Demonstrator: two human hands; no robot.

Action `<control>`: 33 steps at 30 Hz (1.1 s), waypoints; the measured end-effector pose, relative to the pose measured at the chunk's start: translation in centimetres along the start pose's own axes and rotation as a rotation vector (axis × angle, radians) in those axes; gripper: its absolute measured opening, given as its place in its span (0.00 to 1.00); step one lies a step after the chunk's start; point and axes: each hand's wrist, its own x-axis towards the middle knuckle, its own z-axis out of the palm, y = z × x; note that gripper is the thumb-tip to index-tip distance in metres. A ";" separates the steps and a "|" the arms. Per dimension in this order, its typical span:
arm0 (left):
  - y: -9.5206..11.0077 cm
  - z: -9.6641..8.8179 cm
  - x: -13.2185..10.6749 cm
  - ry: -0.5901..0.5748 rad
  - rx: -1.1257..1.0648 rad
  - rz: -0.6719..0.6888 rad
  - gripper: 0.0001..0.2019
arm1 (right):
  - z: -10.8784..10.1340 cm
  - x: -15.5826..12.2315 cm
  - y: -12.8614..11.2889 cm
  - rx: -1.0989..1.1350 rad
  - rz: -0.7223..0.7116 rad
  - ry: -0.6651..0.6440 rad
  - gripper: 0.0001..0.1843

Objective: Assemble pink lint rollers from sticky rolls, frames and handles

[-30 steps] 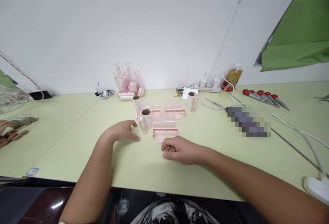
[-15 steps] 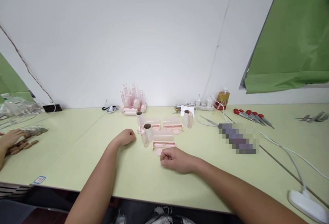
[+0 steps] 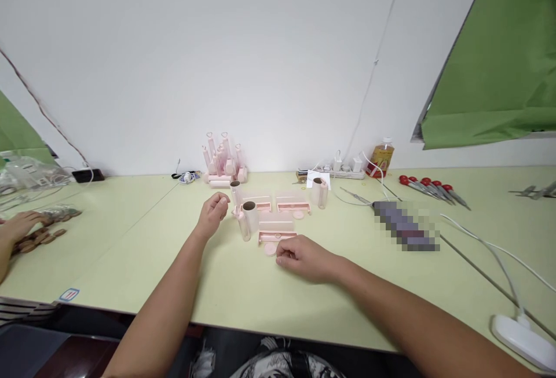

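Note:
My left hand (image 3: 214, 215) is raised just left of the parts, its fingers curled with nothing visible in them. Close to it stand a translucent pink handle (image 3: 244, 227) and a pale roll with a brown cardboard core (image 3: 251, 220). My right hand (image 3: 304, 257) rests on the table, fingers curled inward, beside a round pink cap (image 3: 270, 249). Directly behind that cap lies an open pink case (image 3: 278, 237) with a clear lid. Two similar open cases sit farther back, one of them at the right (image 3: 293, 208). Another roll (image 3: 317, 191) stands upright near a pink handle (image 3: 323, 195).
Assembled pink lint rollers (image 3: 223, 161) cluster against the wall. A power strip (image 3: 343, 173), a bottle (image 3: 381, 158) and red-tipped tools (image 3: 434, 189) are at the back right. Another person's hand (image 3: 19, 227) touches brown pieces (image 3: 37, 240) at far left.
My left hand has lifted and moved slightly forward, toward the rear roll. My right hand has shifted a little to the right, uncovering more of the round pink cap.

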 end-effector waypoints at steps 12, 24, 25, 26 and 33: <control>1.4 1.3 -1.3 -0.163 0.149 0.101 0.10 | 0.2 0.1 0.3 0.014 -0.026 -0.044 0.07; -0.2 -0.1 0.2 -0.085 0.490 -0.345 0.03 | -1.0 -0.4 -0.9 -0.262 -0.012 -0.035 0.09; -0.5 0.0 0.0 -0.130 0.503 -0.369 0.04 | -1.1 -0.5 -1.0 -0.290 0.007 -0.035 0.10; -0.7 0.1 -0.1 -0.165 0.519 -0.390 0.04 | -1.2 -0.5 -1.0 -0.317 0.023 -0.034 0.10; 1.5 0.1 -0.2 -0.064 0.599 -0.344 0.07 | -1.0 -0.6 -1.2 -0.431 0.071 -0.086 0.08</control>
